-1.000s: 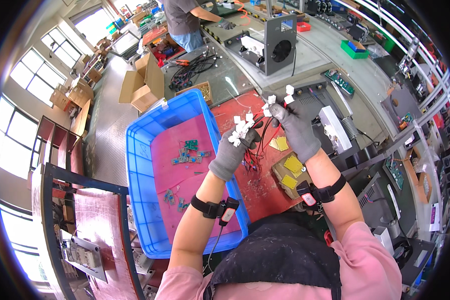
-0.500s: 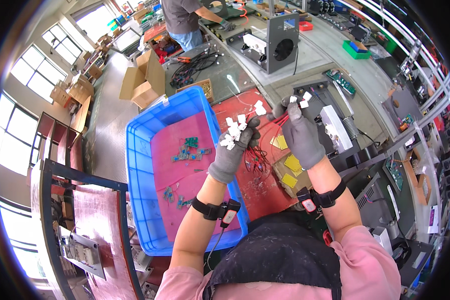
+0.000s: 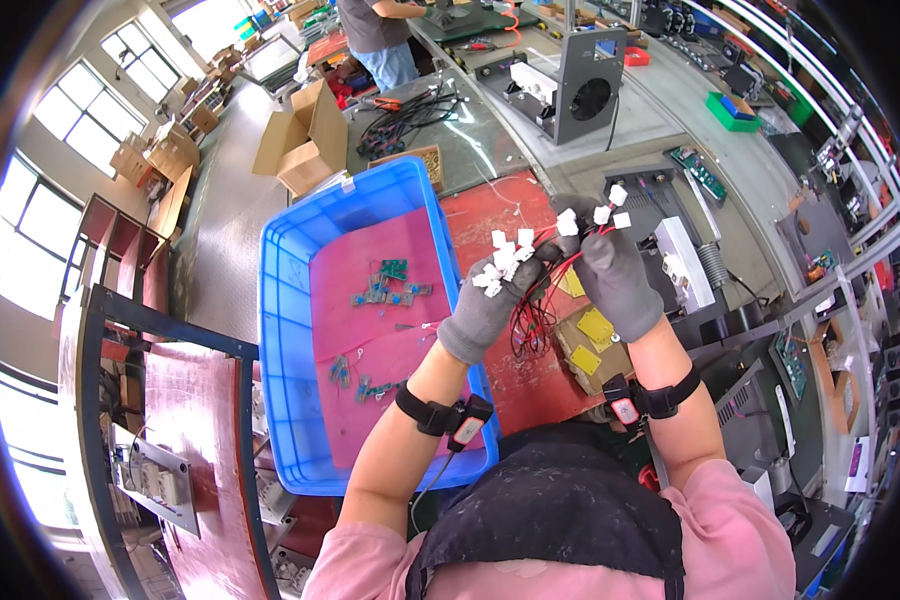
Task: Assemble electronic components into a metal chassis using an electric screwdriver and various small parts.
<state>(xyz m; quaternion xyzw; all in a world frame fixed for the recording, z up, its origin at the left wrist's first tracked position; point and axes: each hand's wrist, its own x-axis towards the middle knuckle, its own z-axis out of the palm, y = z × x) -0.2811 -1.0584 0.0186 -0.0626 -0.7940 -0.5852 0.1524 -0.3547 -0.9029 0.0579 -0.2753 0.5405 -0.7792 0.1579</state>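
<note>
My gloved left hand [image 3: 490, 308] is closed around a bundle of wire harnesses, whose white plastic connectors [image 3: 507, 258] stick out above the fingers. Red and black wires [image 3: 533, 328] hang from that bundle over the red tabletop. My gloved right hand [image 3: 615, 275] is closed on the red wires of a few more harnesses, with white connectors [image 3: 610, 208] at their ends. One white connector [image 3: 567, 222] sits between the two hands on a red wire. The hands are close together, and the fingertips of the right are partly hidden behind wires and connectors.
Left of my hands stands a blue plastic bin [image 3: 275, 330] lined with pink sheet, holding small circuit boards [image 3: 378, 288]. Yellow pieces [image 3: 596, 328] lie on cardboard on the red table [image 3: 490, 215]. A grey metal panel with a fan [image 3: 590, 90] stands farther back. Beyond is another person [image 3: 380, 45].
My left hand has moved right, bringing its bundle nearer the right hand. A white connector now sits between the hands. The co-worker's arm has drawn back.
</note>
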